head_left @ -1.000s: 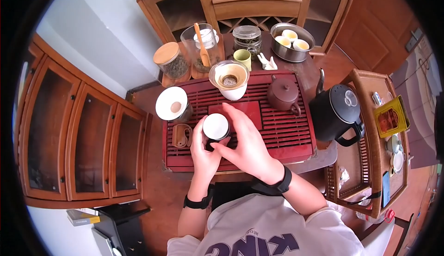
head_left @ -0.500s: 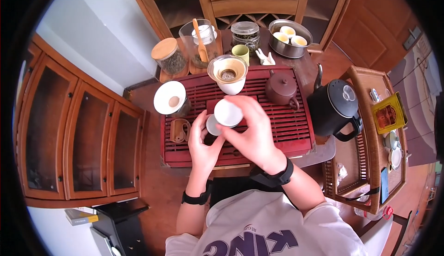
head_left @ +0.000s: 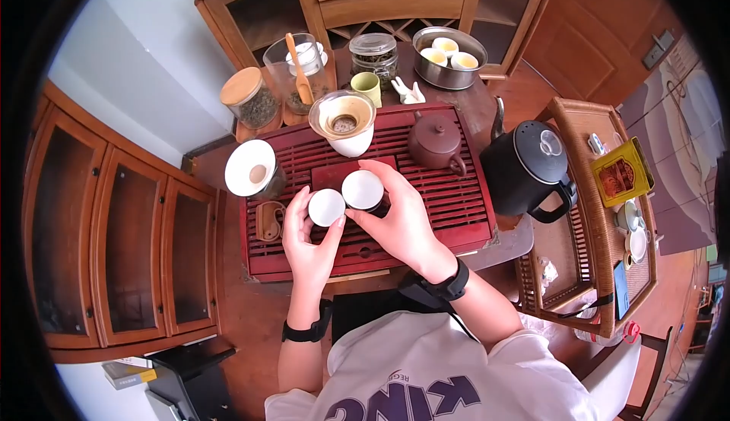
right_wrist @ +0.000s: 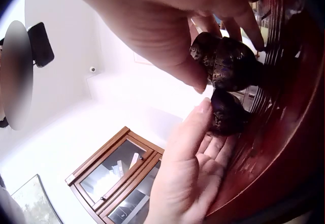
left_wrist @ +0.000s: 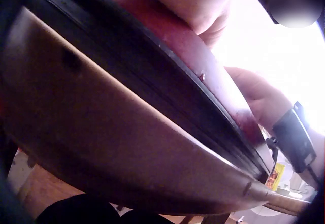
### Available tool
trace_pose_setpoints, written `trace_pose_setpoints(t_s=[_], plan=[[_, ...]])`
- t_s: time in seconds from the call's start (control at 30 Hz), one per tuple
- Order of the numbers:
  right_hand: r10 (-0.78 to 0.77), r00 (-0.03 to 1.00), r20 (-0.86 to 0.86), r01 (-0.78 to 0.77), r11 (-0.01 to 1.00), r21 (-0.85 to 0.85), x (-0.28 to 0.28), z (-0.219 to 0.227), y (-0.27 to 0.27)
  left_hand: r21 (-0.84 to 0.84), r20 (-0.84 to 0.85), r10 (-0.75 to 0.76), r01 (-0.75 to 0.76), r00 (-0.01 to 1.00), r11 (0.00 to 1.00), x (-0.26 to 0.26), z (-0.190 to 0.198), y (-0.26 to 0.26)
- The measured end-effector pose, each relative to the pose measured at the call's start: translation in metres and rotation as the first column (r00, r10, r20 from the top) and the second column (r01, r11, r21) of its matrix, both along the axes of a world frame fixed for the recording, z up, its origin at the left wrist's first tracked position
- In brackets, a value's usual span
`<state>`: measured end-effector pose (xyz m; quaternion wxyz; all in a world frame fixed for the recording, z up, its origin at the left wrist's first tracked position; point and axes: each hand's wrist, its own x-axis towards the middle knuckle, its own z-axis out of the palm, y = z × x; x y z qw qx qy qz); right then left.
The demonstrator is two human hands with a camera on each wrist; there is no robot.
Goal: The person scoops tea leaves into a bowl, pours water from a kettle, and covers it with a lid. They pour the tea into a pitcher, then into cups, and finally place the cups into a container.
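Note:
Over the front of the red slatted tea tray (head_left: 372,257), my left hand (head_left: 310,246) holds a small cup (head_left: 327,207), thumb and fingers around its side. My right hand (head_left: 403,219) grips a second cup (head_left: 363,190) just to the right; the two cups sit side by side, white inside. Dark patterned outsides show on the right-hand cup (right_wrist: 232,64) and the left-hand cup (right_wrist: 226,113) in the right wrist view, where both look close to the tray's slats. The left wrist view hides both cups behind the tray edge (left_wrist: 223,94) and my left hand (left_wrist: 193,0).
Behind the hands stand a strainer on a white cup (head_left: 344,125) and a brown teapot (head_left: 436,141). At left are a white-topped vessel (head_left: 249,169) and a wooden piece (head_left: 269,221). Right of the tray is a black kettle (head_left: 525,166); jars (head_left: 251,100) and a metal bowl (head_left: 449,75) stand behind.
First only one white cup interior showed between the hands; then a second appeared partly beneath it. Now the cups are apart, one in each hand, and the head view has shifted.

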<state>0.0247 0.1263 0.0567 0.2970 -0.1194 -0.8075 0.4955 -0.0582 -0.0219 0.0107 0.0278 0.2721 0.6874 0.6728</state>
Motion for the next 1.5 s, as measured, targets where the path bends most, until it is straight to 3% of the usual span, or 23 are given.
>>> trace_pose_setpoints(t_s=[0.07,0.13,0.3,0.4,0.43,0.67,0.8,0.87,1.07,1.17,1.3,1.4,1.5], plan=[[0.018,0.998,-0.054,-0.026,0.988,-0.151,0.001,-0.004,0.0,0.012,0.017,0.006,-0.006,1.0,1.0,0.001,0.002,0.001],[-0.022,0.994,-0.107,0.006,0.989,-0.146,0.003,-0.006,0.002,0.014,0.011,0.004,-0.004,1.0,1.0,0.001,0.002,0.001],[-0.109,0.993,-0.052,0.105,0.992,-0.063,0.023,-0.007,0.014,0.013,-0.024,0.013,-0.013,1.0,1.0,0.0,0.0,0.0],[-0.111,0.988,-0.105,0.079,0.959,-0.273,0.024,-0.018,0.015,0.011,-0.037,0.009,-0.009,0.999,1.0,0.0,-0.001,0.0],[-0.112,0.988,-0.103,0.08,0.958,-0.274,0.024,-0.017,0.015,0.012,-0.041,0.012,-0.012,0.999,1.0,-0.001,-0.001,0.0],[-0.073,0.994,-0.083,0.063,0.991,-0.118,0.015,-0.015,0.009,-0.03,-0.019,-0.011,0.01,1.0,1.0,0.001,0.003,0.0],[-0.026,0.994,-0.11,0.04,0.991,0.126,0.013,0.0,0.002,0.002,0.0,-0.012,0.012,1.0,1.0,0.001,0.002,0.0],[0.009,0.994,-0.111,0.01,0.985,0.169,0.011,-0.002,-0.002,0.025,-0.01,0.001,-0.001,1.0,1.0,0.0,-0.001,0.0],[0.009,0.994,-0.11,0.004,0.993,0.121,0.012,-0.004,-0.007,0.036,-0.021,0.001,0.0,1.0,0.999,-0.001,-0.002,0.0],[-0.088,0.977,-0.192,0.066,0.991,-0.117,0.017,-0.012,0.0,0.024,-0.032,0.012,-0.011,0.999,1.0,0.0,-0.001,0.0],[-0.169,0.975,-0.146,0.157,0.984,-0.085,0.03,-0.016,0.016,0.018,-0.029,0.013,-0.013,0.999,1.0,0.0,-0.001,0.0],[-0.183,0.983,0.014,0.18,0.979,0.099,0.042,-0.017,0.021,0.019,-0.043,0.012,-0.012,0.999,1.0,0.0,-0.001,0.0],[-0.154,0.988,0.028,0.152,0.987,0.042,0.043,-0.02,0.02,0.017,-0.053,0.01,-0.009,0.999,1.0,0.0,-0.001,0.0]])
